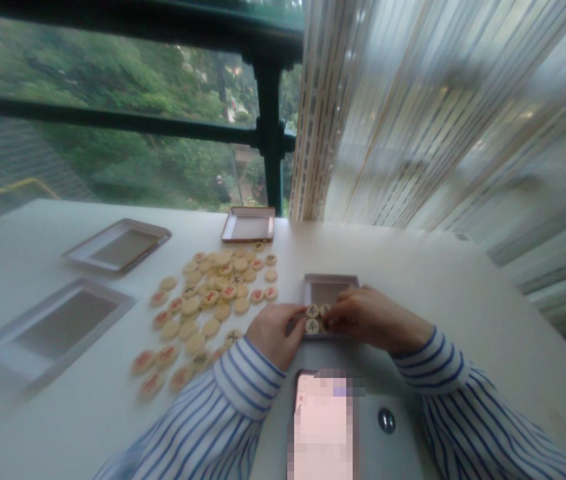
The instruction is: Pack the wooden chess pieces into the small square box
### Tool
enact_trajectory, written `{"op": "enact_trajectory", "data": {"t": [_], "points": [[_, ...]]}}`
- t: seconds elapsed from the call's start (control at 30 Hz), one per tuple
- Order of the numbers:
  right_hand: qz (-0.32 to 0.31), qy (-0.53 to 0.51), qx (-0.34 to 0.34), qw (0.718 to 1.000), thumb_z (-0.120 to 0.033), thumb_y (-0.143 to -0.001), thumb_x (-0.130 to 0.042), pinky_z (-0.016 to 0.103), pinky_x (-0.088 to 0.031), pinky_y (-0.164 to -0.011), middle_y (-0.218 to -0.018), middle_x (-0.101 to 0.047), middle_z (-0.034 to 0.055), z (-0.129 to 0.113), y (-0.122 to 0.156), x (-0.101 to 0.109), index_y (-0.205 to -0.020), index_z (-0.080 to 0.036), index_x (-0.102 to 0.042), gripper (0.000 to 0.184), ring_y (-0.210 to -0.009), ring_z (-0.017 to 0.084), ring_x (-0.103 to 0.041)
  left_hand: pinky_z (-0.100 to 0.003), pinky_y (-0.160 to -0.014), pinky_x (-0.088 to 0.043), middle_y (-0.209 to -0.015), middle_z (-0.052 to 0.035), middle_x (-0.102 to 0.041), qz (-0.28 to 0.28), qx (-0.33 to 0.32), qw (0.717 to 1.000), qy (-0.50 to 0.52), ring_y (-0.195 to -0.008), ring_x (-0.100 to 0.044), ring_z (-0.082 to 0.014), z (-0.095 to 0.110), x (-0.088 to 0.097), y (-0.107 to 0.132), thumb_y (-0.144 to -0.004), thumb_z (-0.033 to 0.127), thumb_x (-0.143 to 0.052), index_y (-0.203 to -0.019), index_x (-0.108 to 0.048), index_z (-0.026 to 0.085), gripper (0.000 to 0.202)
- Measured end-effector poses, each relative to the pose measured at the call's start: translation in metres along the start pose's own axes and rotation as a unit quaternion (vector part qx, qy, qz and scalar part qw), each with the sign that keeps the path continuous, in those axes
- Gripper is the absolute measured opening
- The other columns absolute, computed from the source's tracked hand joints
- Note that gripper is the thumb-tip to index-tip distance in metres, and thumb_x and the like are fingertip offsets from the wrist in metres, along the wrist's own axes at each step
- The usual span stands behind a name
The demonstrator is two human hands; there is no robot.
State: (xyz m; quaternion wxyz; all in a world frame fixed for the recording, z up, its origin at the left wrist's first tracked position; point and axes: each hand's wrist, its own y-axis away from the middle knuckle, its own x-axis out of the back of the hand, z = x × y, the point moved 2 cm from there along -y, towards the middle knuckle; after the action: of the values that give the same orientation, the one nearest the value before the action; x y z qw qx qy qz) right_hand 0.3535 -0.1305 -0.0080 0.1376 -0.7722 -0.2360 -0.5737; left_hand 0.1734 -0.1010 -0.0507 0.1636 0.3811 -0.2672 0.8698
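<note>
Probably light and stiff, the round cream discs (312, 326) at eight o'clock in the shallow grey tray (325, 291) suit rim-pinching, left hand (273, 331) and right hand (377, 320) narrowly curled, grip unclear.

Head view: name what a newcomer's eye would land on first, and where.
Probably the loose spread of round pieces, some marked red or black, left of centre. Next, the left hand and right hand, both at a tray right of that spread. Blue-striped sleeves lead up to them from below.
</note>
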Motion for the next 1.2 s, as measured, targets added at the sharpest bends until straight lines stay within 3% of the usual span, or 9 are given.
{"op": "enact_trajectory", "data": {"t": [1.2], "points": [[-0.006, 0.002, 0.001, 1.000, -0.025, -0.083, -0.053, 0.021, -0.030, -0.060, -0.074, -0.060, 0.0012, -0.0030, -0.0007, 0.0003, -0.082, -0.021, -0.067, 0.015, -0.064, 0.010, -0.050, -0.029, -0.070, -0.051, -0.083, -0.0057, -0.071, 0.006, -0.007, 1.000, 0.000, -0.076, -0.064, -0.0172, -0.0022, -0.0003, 0.0015, -0.076, 0.020, -0.055, -0.092, -0.068, 0.017, 0.021]]}}
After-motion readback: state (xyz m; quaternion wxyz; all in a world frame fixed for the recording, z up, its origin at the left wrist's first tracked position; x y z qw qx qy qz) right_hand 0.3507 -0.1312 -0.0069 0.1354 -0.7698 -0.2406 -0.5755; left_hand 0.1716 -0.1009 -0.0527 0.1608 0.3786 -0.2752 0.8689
